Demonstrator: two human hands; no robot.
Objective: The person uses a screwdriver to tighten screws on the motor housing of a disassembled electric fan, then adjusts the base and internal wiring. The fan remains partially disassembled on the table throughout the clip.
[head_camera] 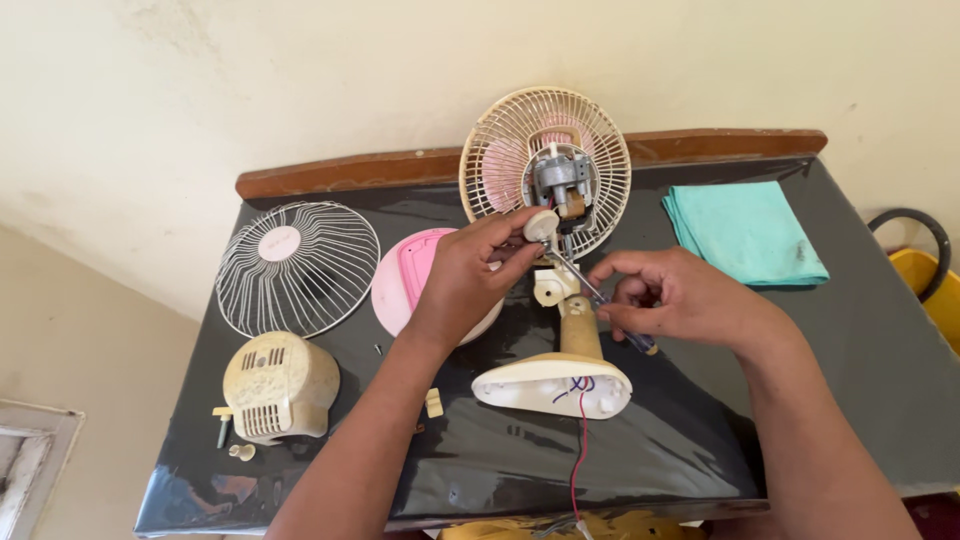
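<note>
Working on a small table fan (pixel 560 300) stripped well down, at frame centre.
Front grille (pixel 297 268), pink blade (pixel 415 280) and motor cover (pixel 278 385) already lie off at left; rear guard and motor remain mounted. Left hand (pixel 465 285) pinches a round knob (pixel 541 225); right hand (pixel 680 298) grips a screwdriver (pixel 600 300) at the neck.

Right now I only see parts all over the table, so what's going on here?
A person is working on a small table fan that has been taken apart on a black table. The left hand holds a round cream knob-like part by the exposed motor. The right hand holds a screwdriver aimed at the fan's neck. The front grille, the pink blade and the motor cover lie to the left, and a green cloth to the right.
</note>
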